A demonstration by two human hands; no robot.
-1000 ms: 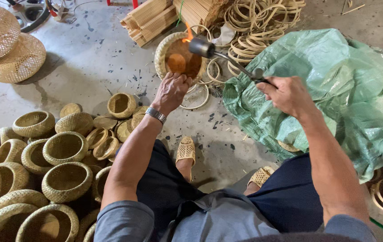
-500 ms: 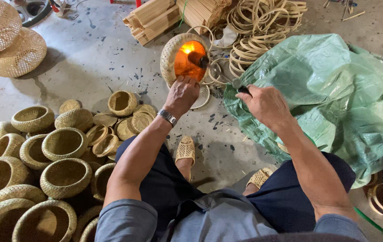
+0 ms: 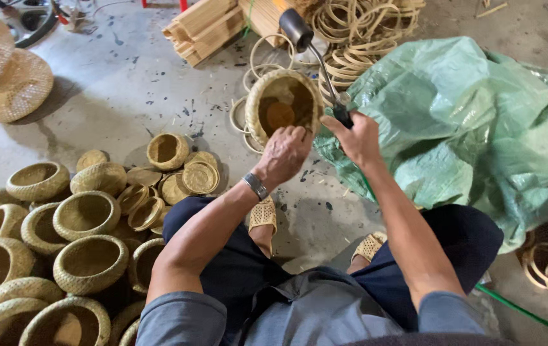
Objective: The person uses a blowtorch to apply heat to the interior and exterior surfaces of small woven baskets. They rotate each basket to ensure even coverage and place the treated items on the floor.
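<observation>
Basket (image 3: 282, 106), a small woven bowl tipped on its side, sits in the left hand (image 3: 285, 152), whose grip is closed on the near rim with the opening turned toward the person. Half a second ago a bright orange flame filled its mouth; now the flame is gone and the torch (image 3: 315, 54), clasped firmly by its handle in the right hand (image 3: 356, 136), has swung up and away, so the singeing of this piece looks finished. Concrete floor (image 3: 146, 77) carries heaps of finished baskets (image 3: 88, 214) toward its left edge, rattan rings (image 3: 357, 32) and bamboo strips (image 3: 207, 25) along the far edge, a green sack (image 3: 473, 128) at right.
</observation>
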